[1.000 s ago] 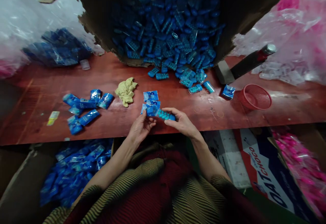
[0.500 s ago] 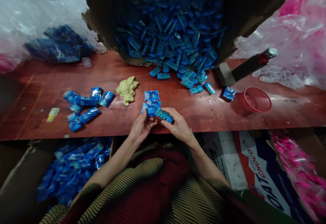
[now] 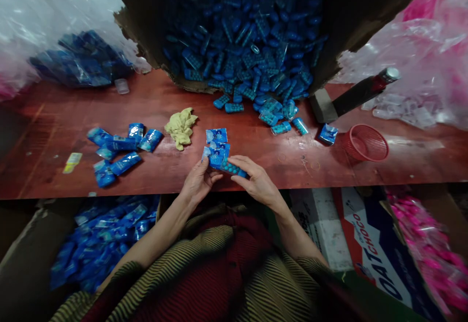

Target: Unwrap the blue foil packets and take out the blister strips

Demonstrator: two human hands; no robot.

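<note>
Between left hand point(image 3: 199, 180) and right hand point(image 3: 256, 180), blue wrapper point(image 3: 216, 157) pinched by the left, dotted container point(image 3: 233, 168) held by the right

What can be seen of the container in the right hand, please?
The container looks plastic, with rows of turquoise dots and a blue right end. It slants near the front edge of the table, right end closer to the person. The right hand grips it; its left end meets a wrapper in the left hand; whether it's inside is unclear.

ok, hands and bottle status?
Left hand pinching blue wrapper; right hand holding bottle. Bottle end at wrapper, inside or not unclear. Yellow cloth clear of both hands.
</note>
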